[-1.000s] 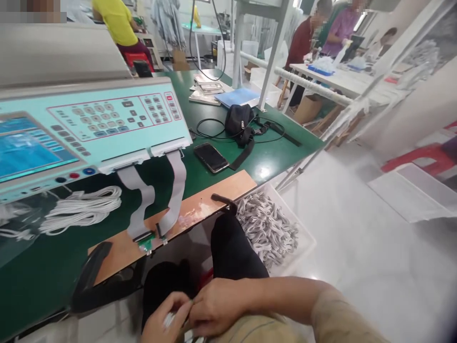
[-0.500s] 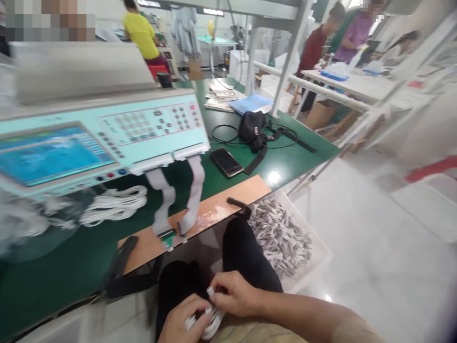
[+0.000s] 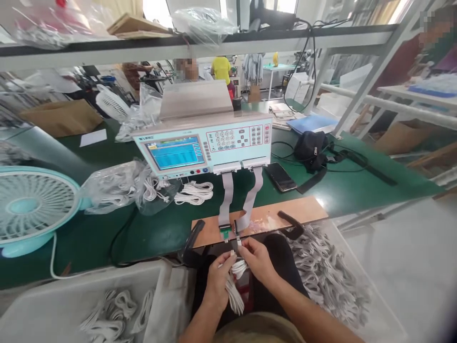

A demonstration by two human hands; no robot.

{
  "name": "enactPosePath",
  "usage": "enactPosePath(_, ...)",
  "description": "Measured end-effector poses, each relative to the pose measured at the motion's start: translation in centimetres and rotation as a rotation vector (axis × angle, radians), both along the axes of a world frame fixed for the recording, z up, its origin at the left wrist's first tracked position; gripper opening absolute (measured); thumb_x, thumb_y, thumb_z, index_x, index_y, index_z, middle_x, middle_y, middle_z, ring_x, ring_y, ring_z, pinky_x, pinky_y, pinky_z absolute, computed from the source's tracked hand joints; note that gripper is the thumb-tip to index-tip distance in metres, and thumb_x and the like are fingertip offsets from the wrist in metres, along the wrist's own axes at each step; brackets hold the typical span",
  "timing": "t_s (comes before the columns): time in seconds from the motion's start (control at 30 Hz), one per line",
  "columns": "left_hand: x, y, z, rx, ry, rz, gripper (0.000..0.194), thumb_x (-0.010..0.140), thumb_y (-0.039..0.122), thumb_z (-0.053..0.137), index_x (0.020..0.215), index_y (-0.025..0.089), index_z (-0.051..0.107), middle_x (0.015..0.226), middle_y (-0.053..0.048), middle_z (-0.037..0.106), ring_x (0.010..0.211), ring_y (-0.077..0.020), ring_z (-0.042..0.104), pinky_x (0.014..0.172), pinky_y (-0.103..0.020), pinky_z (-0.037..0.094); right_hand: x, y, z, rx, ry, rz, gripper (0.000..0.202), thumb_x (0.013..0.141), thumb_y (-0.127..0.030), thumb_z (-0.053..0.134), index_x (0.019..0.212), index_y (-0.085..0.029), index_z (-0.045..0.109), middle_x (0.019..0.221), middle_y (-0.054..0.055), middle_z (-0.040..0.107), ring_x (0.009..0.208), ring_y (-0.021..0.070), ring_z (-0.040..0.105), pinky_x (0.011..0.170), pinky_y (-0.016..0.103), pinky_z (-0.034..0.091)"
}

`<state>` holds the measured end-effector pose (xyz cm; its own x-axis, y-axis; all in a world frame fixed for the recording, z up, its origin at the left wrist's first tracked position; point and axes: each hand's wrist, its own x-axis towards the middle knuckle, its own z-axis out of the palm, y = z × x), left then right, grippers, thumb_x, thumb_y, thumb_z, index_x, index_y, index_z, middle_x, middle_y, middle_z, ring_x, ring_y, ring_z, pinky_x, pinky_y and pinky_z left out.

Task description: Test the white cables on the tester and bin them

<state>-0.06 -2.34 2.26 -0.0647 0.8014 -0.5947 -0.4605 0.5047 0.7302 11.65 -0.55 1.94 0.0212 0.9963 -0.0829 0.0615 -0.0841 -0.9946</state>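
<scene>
A bundled white cable (image 3: pixel 234 296) hangs between my hands at the table's front edge. My left hand (image 3: pixel 218 277) pinches one white plug end of it just below the small green circuit board (image 3: pixel 225 233). Closed on the other plug (image 3: pixel 239 243), my right hand (image 3: pixel 257 260) is up at the right-hand connector under the ribbon cable (image 3: pixel 251 205). Whether that plug is fully seated cannot be made out. Both ribbon cables run down from the tester (image 3: pixel 228 138), whose screen (image 3: pixel 174 152) is lit.
A wooden strip (image 3: pixel 300 212) lies along the edge with black clamps (image 3: pixel 291 225). Bins of bundled cables stand left (image 3: pixel 121 281) and right (image 3: pixel 360 267). A fan (image 3: pixel 28 207), bagged cables (image 3: pixel 114 188), a phone (image 3: pixel 281 177) and a black pouch (image 3: pixel 311 148) are on the table.
My view has swung left. Both hands have risen from my lap with the cable to the connectors at the table edge, the right hand's plug now up against one.
</scene>
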Motion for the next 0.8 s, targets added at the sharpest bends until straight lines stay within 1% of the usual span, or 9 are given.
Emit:
enactPosePath(0.07,-0.2,0.1,-0.1,-0.026,-0.022,-0.010,0.037,0.050,0.031,0.081,0.077,0.013,0.065,0.052,0.003,0.058,0.038,-0.0064,0.047,0.038,-0.017,0.036,-0.1,0.2,-0.2,-0.011,0.026,0.001,0.022,0.076,-0.036,0.057,0.066,-0.017,0.054,0.057,-0.004,0.047,0.053,0.0110,0.040,0.050,0.022,0.033)
enactPosePath(0.13,-0.4,0.2,-0.2,-0.011,-0.009,-0.057,0.035,0.053,0.033,0.080,0.078,0.013,0.065,0.052,0.003,0.057,0.038,-0.0059,0.045,0.038,-0.017,0.035,0.0,0.3,-0.2,-0.024,0.065,0.016,0.023,0.076,-0.037,0.058,0.066,-0.017,0.053,0.056,-0.004,0.047,0.052,0.0107,0.039,0.049,0.022,0.032)
enactPosePath(0.3,-1.6,0.6,0.1,0.236,0.220,-0.320,0.028,0.066,0.040,0.071,0.063,0.013,0.063,0.050,0.004,0.051,0.041,-0.0058,0.043,0.039,-0.016,0.032,0.2,0.6,0.0,-0.031,0.131,0.045,0.028,0.074,-0.042,0.061,0.063,-0.017,0.051,0.055,-0.004,0.048,0.051,0.0102,0.039,0.051,0.023,0.033)
enactPosePath(0.37,-2.1,0.9,0.5,0.298,0.288,-0.424,0.031,0.070,0.041,0.065,0.059,0.013,0.060,0.049,0.003,0.049,0.041,-0.0069,0.043,0.038,-0.016,0.032,-0.1,0.7,0.3,-0.086,0.187,0.042,0.031,0.071,-0.044,0.064,0.062,-0.017,0.051,0.053,-0.004,0.048,0.049,0.0097,0.038,0.050,0.022,0.031)
enactPosePath(0.43,-2.5,1.3,0.8,0.328,0.295,-0.487,0.031,0.074,0.041,0.061,0.057,0.014,0.058,0.048,0.003,0.048,0.041,-0.0080,0.043,0.037,-0.017,0.032,-0.4,0.8,0.6,-0.163,0.268,0.023,0.034,0.067,-0.046,0.066,0.061,-0.017,0.051,0.051,-0.004,0.048,0.046,0.0090,0.037,0.048,0.022,0.030)
enactPosePath(0.5,-2.6,1.5,0.9,0.342,0.281,-0.466,0.029,0.074,0.037,0.060,0.058,0.014,0.059,0.051,0.002,0.049,0.043,-0.0081,0.043,0.038,-0.017,0.032,-0.7,0.9,1.0,-0.212,0.333,-0.007,0.035,0.064,-0.047,0.069,0.060,-0.016,0.052,0.050,-0.004,0.048,0.045,0.0084,0.037,0.047,0.022,0.029)
enactPosePath(0.67,-1.9,1.7,0.3,0.347,0.252,-0.242,0.015,0.071,0.028,0.062,0.067,0.014,0.066,0.076,-0.002,0.061,0.057,-0.0101,0.051,0.052,-0.019,0.039,-0.7,0.8,1.7,-0.240,0.354,-0.022,0.035,0.062,-0.046,0.071,0.059,-0.016,0.054,0.049,-0.004,0.048,0.045,0.0080,0.035,0.047,0.022,0.028)
enactPosePath(0.73,-1.7,1.7,0.0,0.349,0.242,-0.158,0.015,0.069,0.028,0.063,0.065,0.014,0.067,0.071,-0.001,0.061,0.061,-0.0118,0.052,0.056,-0.019,0.040,-0.6,0.8,1.9,-0.235,0.325,-0.005,0.036,0.062,-0.047,0.071,0.058,-0.016,0.053,0.049,-0.004,0.048,0.046,0.0084,0.036,0.048,0.022,0.028)
enactPosePath(0.8,-1.6,1.8,-0.2,0.348,0.239,-0.108,0.016,0.067,0.028,0.065,0.062,0.014,0.066,0.062,0.000,0.058,0.058,-0.0119,0.051,0.056,-0.020,0.039,-0.5,0.9,2.0,-0.214,0.304,0.010,0.037,0.062,-0.048,0.070,0.055,-0.016,0.052,0.050,-0.003,0.049,0.048,0.0090,0.038,0.049,0.022,0.029)
